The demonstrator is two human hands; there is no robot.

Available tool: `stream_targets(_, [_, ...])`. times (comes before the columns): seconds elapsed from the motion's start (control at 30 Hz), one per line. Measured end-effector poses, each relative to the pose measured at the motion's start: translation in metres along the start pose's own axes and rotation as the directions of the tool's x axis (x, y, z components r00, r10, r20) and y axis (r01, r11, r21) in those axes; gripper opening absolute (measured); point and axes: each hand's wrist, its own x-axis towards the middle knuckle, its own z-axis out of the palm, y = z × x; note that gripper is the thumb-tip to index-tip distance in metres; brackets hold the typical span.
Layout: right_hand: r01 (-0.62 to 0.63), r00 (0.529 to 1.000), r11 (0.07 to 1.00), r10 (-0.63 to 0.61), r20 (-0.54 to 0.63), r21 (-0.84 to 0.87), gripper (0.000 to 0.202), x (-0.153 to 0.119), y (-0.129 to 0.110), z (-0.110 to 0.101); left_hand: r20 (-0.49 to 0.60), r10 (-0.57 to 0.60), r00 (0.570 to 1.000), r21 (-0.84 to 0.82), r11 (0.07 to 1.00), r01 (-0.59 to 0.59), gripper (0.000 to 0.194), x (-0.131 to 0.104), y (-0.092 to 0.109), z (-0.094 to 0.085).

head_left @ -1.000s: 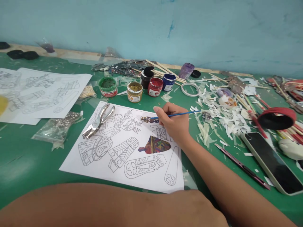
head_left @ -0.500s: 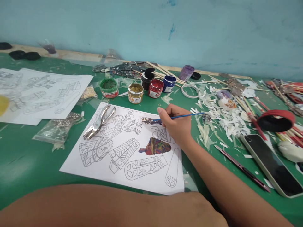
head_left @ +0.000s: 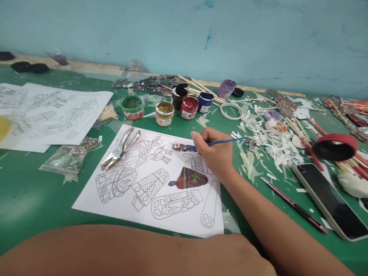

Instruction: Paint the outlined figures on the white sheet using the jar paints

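My right hand [head_left: 214,147] is closed in a pen-like grip around a thin blue paintbrush [head_left: 221,142]. The brush tip lies over a small, partly painted figure [head_left: 179,147] near the top of the printed sheet [head_left: 117,203]. Below it on the same sheet is a figure painted in red, blue and yellow [head_left: 189,178]; the other outlines are uncoloured. A silver hole punch [head_left: 120,149] lies on the sheet's upper left. My left forearm crosses the bottom of the view, with the back of my left hand [head_left: 244,253] near the sheet's lower right; its fingers are hidden.
Open paint jars in green [head_left: 132,107], gold [head_left: 165,114], black [head_left: 177,100], red [head_left: 189,108] and blue [head_left: 205,102] stand behind the sheet. Paper scraps [head_left: 270,143], a craft knife [head_left: 293,205] and a phone [head_left: 330,199] lie right. More printed sheets [head_left: 63,111] lie left.
The brush tip has shifted slightly left along the small figure, with the right hand barely moving. The left arm and everything on the table look the same.
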Motion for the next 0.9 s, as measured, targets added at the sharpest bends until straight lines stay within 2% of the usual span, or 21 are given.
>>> stream_targets(0.07, [-0.002, 1.000, 1.000, 0.002, 0.001, 0.002, 0.043, 0.000, 0.000, 0.000, -0.012, -0.011, 1.000, 0.001, 1.000, 0.011, 0.020, 0.003, 0.001, -0.001])
stream_targets(0.17, [0.016, 1.000, 1.000, -0.016, 0.014, -0.007, 0.043, 0.000, -0.001, 0.000, 0.030, 0.024, 0.999, -0.028, 0.999, -0.023, 0.020, 0.001, -0.001, -0.002])
stream_targets(0.23, [0.017, 1.000, 1.000, -0.017, -0.007, -0.008, 0.043, 0.000, -0.002, 0.000, 0.041, 0.005, 0.999, -0.026, 1.000, -0.004, 0.021, -0.002, -0.003, 0.000])
stream_targets(0.3, [0.012, 1.000, 1.000, -0.012, -0.022, -0.005, 0.043, 0.000, -0.002, 0.000, 0.032, -0.023, 0.999, 0.005, 1.000, 0.023, 0.023, -0.003, -0.004, 0.002])
stream_targets(0.5, [0.014, 1.000, 1.000, -0.014, -0.009, -0.003, 0.043, 0.000, -0.001, 0.000, -0.039, 0.006, 0.999, 0.043, 0.999, -0.004, 0.026, -0.007, -0.001, -0.002])
stream_targets(0.67, [0.018, 1.000, 1.000, -0.018, 0.004, 0.001, 0.043, -0.001, -0.001, -0.001, 0.035, 0.133, 0.991, 0.009, 0.991, -0.133, 0.025, -0.011, 0.001, -0.013])
stream_targets(0.77, [0.038, 0.995, 0.999, -0.035, -0.089, 0.034, 0.044, 0.001, -0.001, -0.004, 0.068, 0.167, 0.984, 0.009, 0.986, -0.168, 0.026, -0.012, 0.002, -0.025])
stream_targets(0.9, [0.060, 0.958, 0.983, -0.007, -0.288, 0.175, 0.046, 0.008, 0.005, -0.013, 0.102, 0.288, 0.952, 0.071, 0.953, -0.295, 0.031, -0.020, 0.012, -0.057])
